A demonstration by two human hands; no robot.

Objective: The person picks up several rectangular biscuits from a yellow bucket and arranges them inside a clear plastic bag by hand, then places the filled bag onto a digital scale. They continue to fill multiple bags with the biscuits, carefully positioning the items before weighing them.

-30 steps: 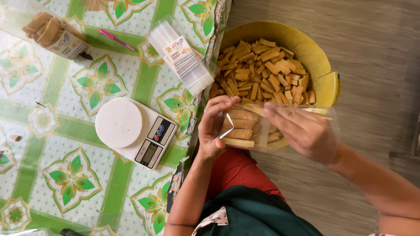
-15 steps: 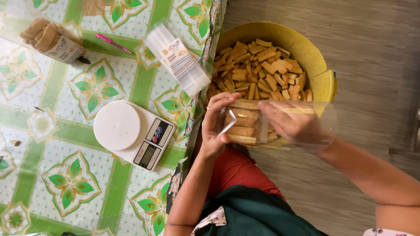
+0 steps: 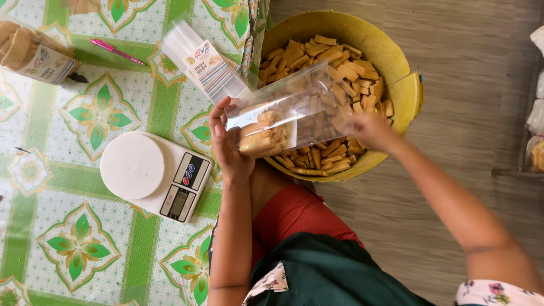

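Note:
My left hand [image 3: 228, 143] grips the bottom end of a clear plastic bag [image 3: 294, 110] that holds a few tan biscuits [image 3: 256, 139]. The bag lies sideways over a yellow basin [image 3: 409, 93] full of the same rectangular biscuits [image 3: 294, 54]. My right hand [image 3: 368, 128] is at the bag's open mouth, low over the basin's biscuits, with fingers curled; what they hold is blurred.
A white kitchen scale [image 3: 153, 174] sits on the green-patterned tablecloth [image 3: 85, 238] left of my left hand. A stack of empty labelled bags [image 3: 203, 67], a pink pen [image 3: 116, 52] and a filled biscuit bag [image 3: 33, 50] lie further up. Wooden floor [image 3: 476, 73] lies to the right.
My right hand has come out of the bag and dropped to the biscuits in the basin. The left hand has tilted the bag's mouth toward the basin.

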